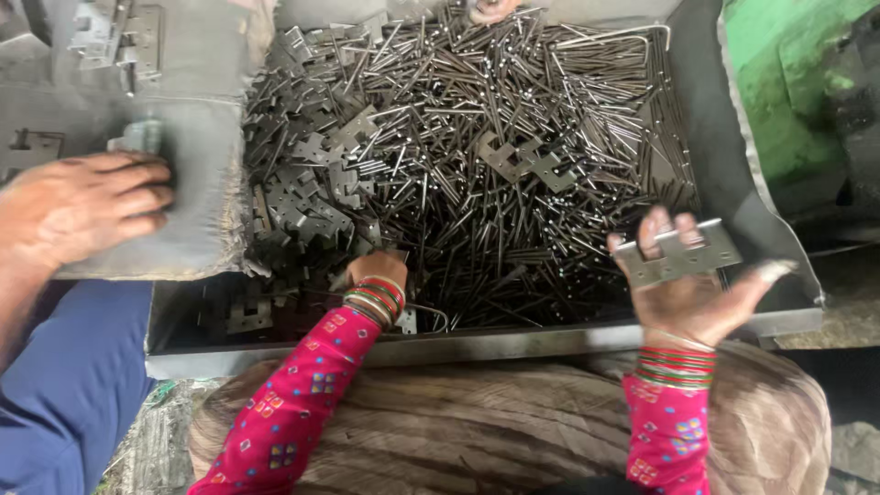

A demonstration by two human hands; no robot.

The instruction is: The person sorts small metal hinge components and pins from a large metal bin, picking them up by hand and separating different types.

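**Two hands at one metal tray, one hinge leaf lifted out**

Right hand [689,293]: raised over the tray's [733,174] near right corner, palm up, fingers spread, not closed. A flat hinge leaf [680,254] with notched knuckles lies across the fingertips, held loosely, thumb out to the side. Leaf is clear of the pile and just inside the tray's right wall.

Left hand [374,269]: down in the pile near the front rim, fingers buried among the parts. Can't tell how far it's closed or whether it has anything.

Edges: front rim runs just beyond both wrists. Right wall slopes up beside the right hand, little side room there. Open air above the pile in the middle.

Counts:
- Thin metal pins [513,110]: too many to count, filling centre and right of the tray.
- Loose hinge leaves [312,183]: dozens, heaped on the left side; a couple [522,160] sit on top of the pins mid-tray.
- Stacked bangles on each wrist, red and green; exact number not readable.

A third hand [87,206], another person's, blue sleeve, rests flat on a grey cloth-covered surface [197,137] left of the tray, well apart from the left hand.
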